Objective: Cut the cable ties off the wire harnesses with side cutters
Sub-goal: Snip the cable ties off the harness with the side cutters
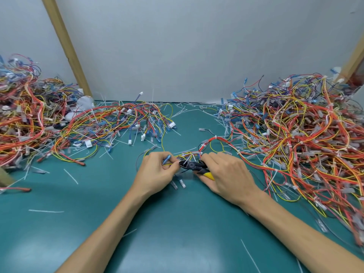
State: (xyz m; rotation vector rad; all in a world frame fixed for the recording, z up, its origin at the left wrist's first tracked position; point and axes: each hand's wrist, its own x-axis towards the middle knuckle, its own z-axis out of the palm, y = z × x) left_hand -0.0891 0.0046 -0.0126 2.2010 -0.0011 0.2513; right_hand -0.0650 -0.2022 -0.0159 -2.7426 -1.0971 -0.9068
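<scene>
Tangled wire heap (29,123) left, second heap (305,134) right, on smooth teal worktop (177,233); white tie offcuts (71,176) scattered. Left hand (157,170) pinches thin harness wires (186,154); right hand (226,174) grips yellow-handled side cutters (192,165).

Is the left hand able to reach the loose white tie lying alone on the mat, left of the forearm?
Probably yes. Only bare mat lies between the left hand and that tie; but it now pinches harness wires, so it must release them first.
</scene>
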